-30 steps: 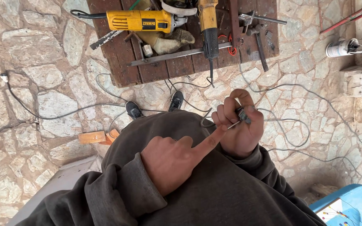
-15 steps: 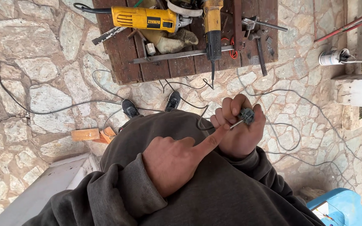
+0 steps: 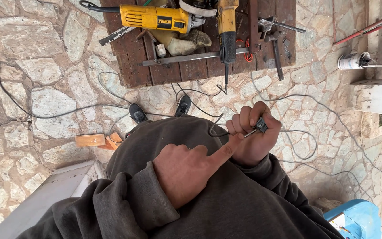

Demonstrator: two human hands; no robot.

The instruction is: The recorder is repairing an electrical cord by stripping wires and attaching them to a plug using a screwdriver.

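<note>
**Small dark fitting on a thin rod: keep it pinched, keep the other finger light**

Small dark fitting (image 3: 261,125) with its thin metal rod (image 3: 250,132) is up in front of your chest, well below the wooden pallet (image 3: 200,71) as the head view shows it, and it's all in your right hand (image 3: 253,137). That hand is curled tight around it, thumb and fingers pinching the fitting at the top. Your left hand (image 3: 191,172) holds nothing; just the index finger is out straight, tip touching the rod's near end. I'd say keep the pinch firm and let that finger only steady things, because a piece this tiny would be a pain to find among the stones.

Going by the pallet: it sits on crazy-paved stone ground (image 3: 45,102), your shoes just short of its near edge. On it lie a yellow angle grinder (image 3: 155,17), a yellow drill (image 3: 227,31) pointing down toward you, a work glove (image 3: 186,42) and a flat steel bar (image 3: 186,57). Black cables (image 3: 58,116) loop off its near edge, so mind your feet. Left of it, wood offcuts (image 3: 98,140); far right, a white can (image 3: 350,61).
</note>
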